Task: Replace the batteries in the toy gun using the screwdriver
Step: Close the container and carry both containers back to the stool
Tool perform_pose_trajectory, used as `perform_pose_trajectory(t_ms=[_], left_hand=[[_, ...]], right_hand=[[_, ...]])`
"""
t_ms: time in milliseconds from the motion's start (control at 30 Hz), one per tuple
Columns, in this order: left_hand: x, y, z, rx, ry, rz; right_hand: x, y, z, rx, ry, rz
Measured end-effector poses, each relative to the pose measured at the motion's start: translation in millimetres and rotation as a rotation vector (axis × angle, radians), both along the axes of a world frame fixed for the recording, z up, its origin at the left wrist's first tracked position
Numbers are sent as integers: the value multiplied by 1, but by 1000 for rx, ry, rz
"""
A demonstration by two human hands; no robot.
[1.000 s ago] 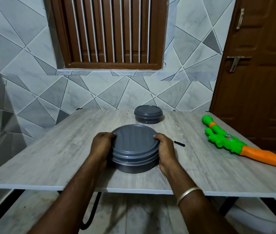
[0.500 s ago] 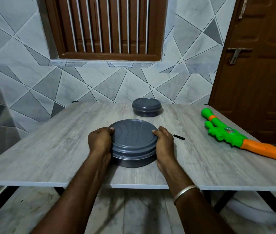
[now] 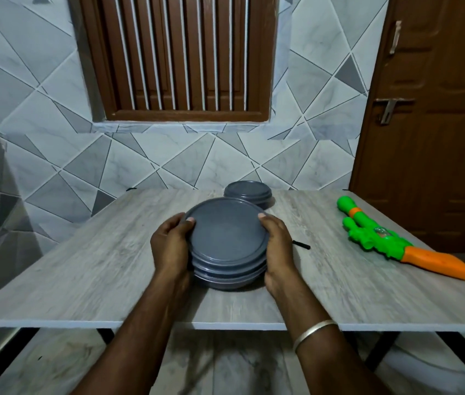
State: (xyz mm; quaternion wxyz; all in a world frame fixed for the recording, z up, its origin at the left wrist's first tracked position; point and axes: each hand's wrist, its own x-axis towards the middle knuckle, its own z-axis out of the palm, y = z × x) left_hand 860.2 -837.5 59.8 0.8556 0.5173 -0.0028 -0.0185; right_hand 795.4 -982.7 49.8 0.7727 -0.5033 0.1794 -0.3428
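Grey plastic under both palms: a round lidded container (image 3: 225, 280) sits at the near middle of the table (image 3: 83, 266). My left hand (image 3: 170, 246) is curled round the left edge of the lid (image 3: 227, 238), and my right hand (image 3: 278, 246) is curled round the right edge. Both are gripping. The lid looks tipped up toward me. I cannot tell if it has come free of the tub.

Progress: hardly begun, by my reading.
- Toy gun (image 3: 382, 240) lies untouched, with no hatch seen open.
- No batteries in view, old or new. I suspect they are in this tub.
- Unscrewing, swapping and closing are all left to do.

Position notes:
- The gun lies on the table's right side, well apart from my right hand, green muzzle toward the wall and orange end toward the near edge.
- A slim black rod (image 3: 301, 244) pokes out just beyond my right hand, partly hidden. It is probably the screwdriver, but too small to be sure.
- A second grey container (image 3: 248, 192) sits behind the first, near the wall.
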Motion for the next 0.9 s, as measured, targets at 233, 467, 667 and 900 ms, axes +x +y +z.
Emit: perform_pose_trajectory(t_ms=[233,467,667,900], left_hand=[[10,24,48,403,-24,-463],[3,18,46,356,39,-474],[-7,19,30,303,71,-425],[-17,24,29,241,82,-652]], right_hand=[[-17,-1,13,4,-55,107],[-26,1,17,49,-27,114],[-33,-1,11,55,52,124],[-36,-18,29,27,31,141]])
